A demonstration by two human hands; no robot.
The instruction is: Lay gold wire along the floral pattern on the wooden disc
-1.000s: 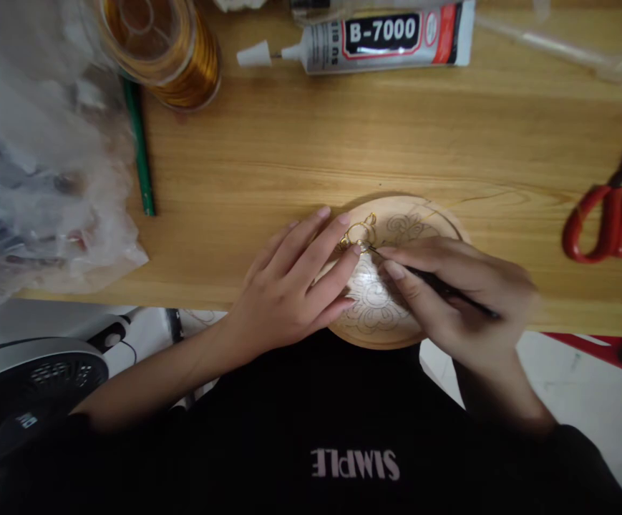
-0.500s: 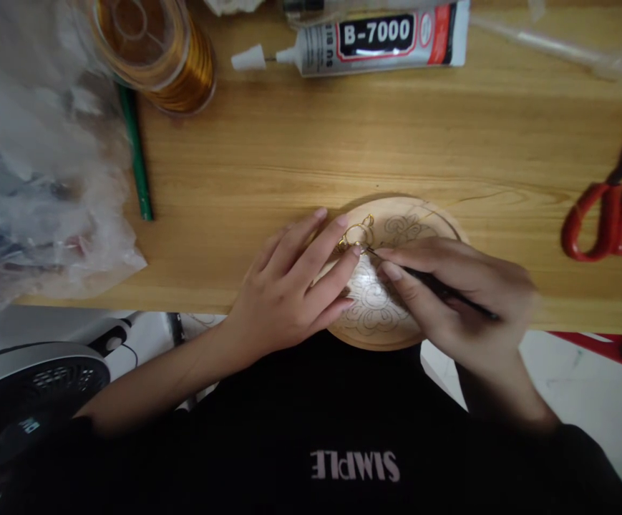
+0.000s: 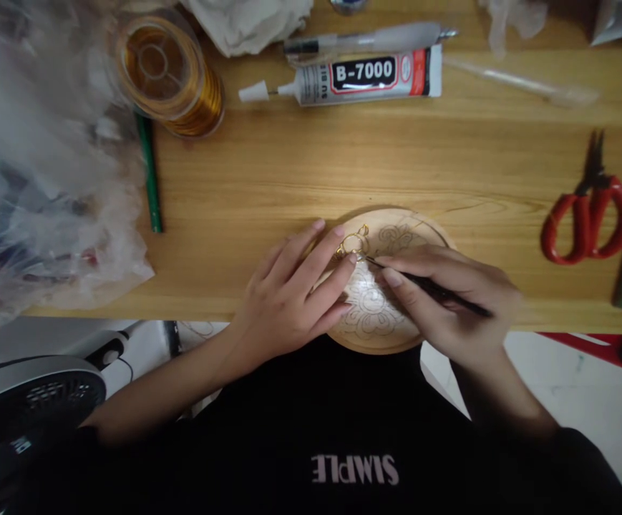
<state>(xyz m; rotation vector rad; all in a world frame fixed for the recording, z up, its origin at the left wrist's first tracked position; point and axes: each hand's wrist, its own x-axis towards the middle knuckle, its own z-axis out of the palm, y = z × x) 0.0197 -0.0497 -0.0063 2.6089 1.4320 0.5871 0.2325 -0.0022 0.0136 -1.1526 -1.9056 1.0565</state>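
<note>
A round wooden board [image 3: 391, 345] with drawn flower patterns lies at the table's front edge. Gold wire [image 3: 354, 242] bent into a ring and small loops rests on its upper left part. My left hand [image 3: 294, 293] lies spread over the board's left side, with fingertips touching down beside the wire. In my right hand [image 3: 450, 300] are slim black tweezers [image 3: 439, 290], gripped like a pen. Their fine tip meets the lower edge of the wire, close to my left index fingertip. Part of the pattern is hidden under both hands.
Across the back lie a B-7000 glue tube [image 3: 364, 75], a pen [image 3: 375, 37] and a clear thin stick [image 3: 520, 80]. Red-handled pliers [image 3: 587, 207] are at right. A gold wire spool [image 3: 171, 79], a green stick [image 3: 149, 175] and plastic bags [image 3: 74, 186] occupy the left.
The view has shifted, so the table things sit lower and more of the back shows. Both hands stay at the wire, and the tweezers' tip has barely moved.
</note>
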